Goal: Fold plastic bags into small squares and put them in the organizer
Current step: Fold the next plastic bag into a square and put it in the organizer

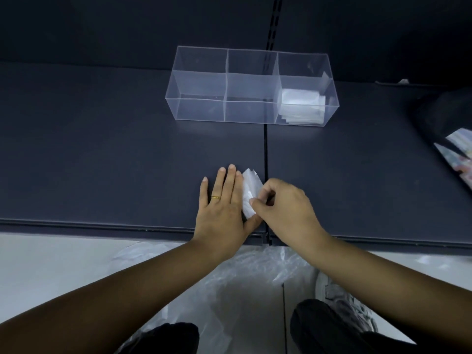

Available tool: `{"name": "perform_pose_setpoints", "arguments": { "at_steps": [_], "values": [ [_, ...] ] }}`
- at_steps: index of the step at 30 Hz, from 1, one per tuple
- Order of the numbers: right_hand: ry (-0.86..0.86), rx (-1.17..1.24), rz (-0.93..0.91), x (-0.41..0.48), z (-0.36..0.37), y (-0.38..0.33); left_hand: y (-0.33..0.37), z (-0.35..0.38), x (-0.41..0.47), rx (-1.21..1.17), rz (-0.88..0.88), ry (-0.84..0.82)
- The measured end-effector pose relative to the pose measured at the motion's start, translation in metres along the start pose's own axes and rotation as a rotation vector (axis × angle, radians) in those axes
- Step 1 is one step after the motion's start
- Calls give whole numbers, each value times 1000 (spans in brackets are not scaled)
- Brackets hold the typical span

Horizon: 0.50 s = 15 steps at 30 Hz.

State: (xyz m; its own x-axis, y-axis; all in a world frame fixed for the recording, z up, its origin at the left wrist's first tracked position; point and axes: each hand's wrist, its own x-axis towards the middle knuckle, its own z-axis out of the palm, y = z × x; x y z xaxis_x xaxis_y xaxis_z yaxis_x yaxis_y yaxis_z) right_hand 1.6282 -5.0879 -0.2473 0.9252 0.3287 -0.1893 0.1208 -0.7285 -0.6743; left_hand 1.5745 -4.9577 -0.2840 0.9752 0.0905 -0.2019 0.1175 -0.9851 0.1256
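There is one view only, from a wide-angle camera worn on the person's head. It faces forward and steeply down over the front edge of a dark shelf (pixel 102 149). The left hand (pixel 222 208) and right hand (pixel 283 208) are near the lens, and the forearms enter from the two bottom corners. The folded bag (pixel 248 190) between the hands lies close to the middle of the picture. The organizer (pixel 199 108) stands farther away, in the upper half, before the back panel (pixel 127 26). At the bottom the view reaches the floor (pixel 51 264) and the person's own legs (pixel 332 328).
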Motion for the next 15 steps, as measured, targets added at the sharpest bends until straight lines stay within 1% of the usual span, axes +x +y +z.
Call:
{"name": "perform_pose_setpoints", "arguments": {
  "at_steps": [2,4,5,7,8,10,11,12,13,15],
  "values": [
    [14,74,39,6,-1,-1,5,-2,-2,-66,-25,6],
    [5,144,48,11,-7,1,4,-9,-2,-257,-38,-5],
    [-22,146,9,13,-13,3,0,-16,0,-388,-46,-24],
    [-136,40,-160,14,-27,3,-11,-34,7,-646,-23,-60],
    [-204,-59,-267,13,-34,2,-16,-45,10,-722,24,-96],
    [-280,-251,-461,11,-46,-4,-24,-63,15,-793,145,-204],
    [-285,-285,-507,11,-50,-7,-26,-70,17,-822,196,-239],
    [-282,-267,-507,11,-55,-9,-26,-74,19,-871,234,-238],
    [-276,-193,-461,12,-60,-10,-26,-77,19,-935,243,-200],
    [-278,53,-318,17,-70,-10,-23,-82,21,-1062,185,-93]
  ]
}}
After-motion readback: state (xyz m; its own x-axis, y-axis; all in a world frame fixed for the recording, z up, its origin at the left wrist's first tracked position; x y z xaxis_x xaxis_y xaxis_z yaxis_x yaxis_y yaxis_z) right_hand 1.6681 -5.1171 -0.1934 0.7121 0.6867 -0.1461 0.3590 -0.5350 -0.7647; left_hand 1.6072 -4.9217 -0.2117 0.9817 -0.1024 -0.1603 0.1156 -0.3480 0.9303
